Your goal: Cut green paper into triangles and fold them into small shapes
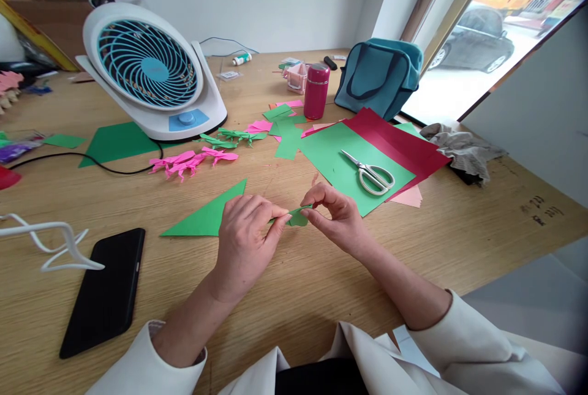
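Observation:
A small folded piece of green paper (298, 218) is pinched between both hands above the table. My left hand (245, 239) grips its left end with thumb and forefinger. On the other end, the thumb and fingertips of my right hand (337, 217) are closed; parts of the paper are hidden behind the fingers. A flat green paper triangle (202, 216) lies just behind my left hand. White-handled scissors (373, 177) rest on green sheets (321, 150) to the right. Beyond the hands lie several folded pink paper figures (193, 162) and green ones (229, 138).
A white fan (149, 70) stands at the back left, its cord crossing the table. A black phone (105, 291) lies front left beside a white bent-wire stand (68, 242). Further back are a magenta flask (316, 92), a pink basket (296, 78), a teal bag (379, 76) and red sheets (404, 150).

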Demonstrator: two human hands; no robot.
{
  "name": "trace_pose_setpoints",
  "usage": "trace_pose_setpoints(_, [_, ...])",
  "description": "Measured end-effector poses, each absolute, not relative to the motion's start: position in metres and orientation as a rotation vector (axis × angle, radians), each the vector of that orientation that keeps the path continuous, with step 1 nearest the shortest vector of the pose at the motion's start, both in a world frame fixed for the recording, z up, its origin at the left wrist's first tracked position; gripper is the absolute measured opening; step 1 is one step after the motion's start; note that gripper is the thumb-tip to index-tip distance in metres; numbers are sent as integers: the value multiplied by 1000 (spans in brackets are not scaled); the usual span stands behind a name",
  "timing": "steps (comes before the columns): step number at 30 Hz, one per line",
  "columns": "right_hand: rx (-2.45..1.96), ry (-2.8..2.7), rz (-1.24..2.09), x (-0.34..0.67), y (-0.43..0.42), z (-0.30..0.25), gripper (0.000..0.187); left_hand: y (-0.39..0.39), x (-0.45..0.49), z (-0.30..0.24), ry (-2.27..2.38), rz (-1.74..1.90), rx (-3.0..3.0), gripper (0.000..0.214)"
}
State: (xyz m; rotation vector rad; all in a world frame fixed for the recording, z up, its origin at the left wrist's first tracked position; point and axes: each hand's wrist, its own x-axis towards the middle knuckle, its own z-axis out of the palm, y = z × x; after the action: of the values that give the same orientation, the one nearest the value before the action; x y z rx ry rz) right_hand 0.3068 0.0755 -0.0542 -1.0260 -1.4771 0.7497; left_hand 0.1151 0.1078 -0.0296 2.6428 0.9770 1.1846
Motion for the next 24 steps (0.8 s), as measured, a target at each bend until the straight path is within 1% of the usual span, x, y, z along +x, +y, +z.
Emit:
trace_pose_setpoints(18, [-1031,-1652,618,305,72,-48,6,108,116,-25,901,1091,2673,8])
trace_pose_setpoints(24, [-1049,-1577,619,304,73,-50,6,107,116,-27,971,1110,2675,10])
